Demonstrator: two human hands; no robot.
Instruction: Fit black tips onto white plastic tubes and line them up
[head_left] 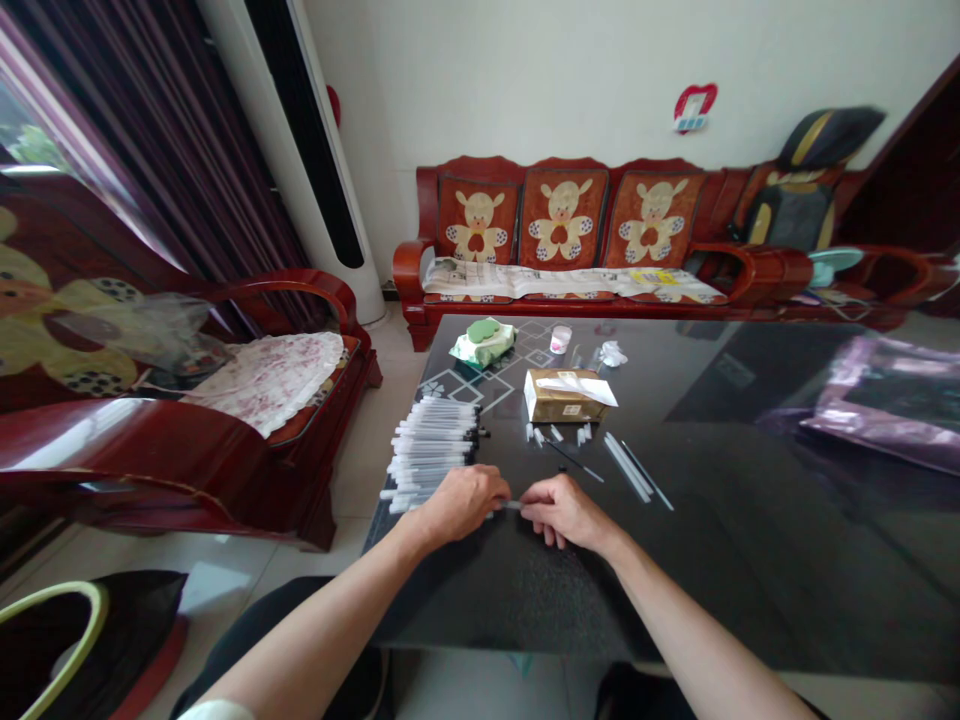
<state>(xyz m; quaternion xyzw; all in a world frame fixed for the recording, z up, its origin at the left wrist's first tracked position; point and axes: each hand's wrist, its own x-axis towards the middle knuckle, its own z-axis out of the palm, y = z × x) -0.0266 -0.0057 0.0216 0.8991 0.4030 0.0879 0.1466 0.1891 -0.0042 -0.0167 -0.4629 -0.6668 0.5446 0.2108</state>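
My left hand [466,500] and my right hand [564,510] meet over the near left part of the dark glass table [750,540]. Both are closed in a pinch on the two ends of one thin white pen [512,505], which spans the gap between them. Just left of my left hand lies a stack of several white pens [433,450] with dark tips. Beyond my right hand lie small white caps [559,433], a thin black refill [574,462] and two clear pen tubes [634,468].
A brown tissue box [564,395] stands mid-table, with a green wet-wipe pack [484,340] and a small cup [560,339] behind it. A purple bag [885,400] lies at the right. Red wooden armchair [187,420] at left, sofa [570,240] behind.
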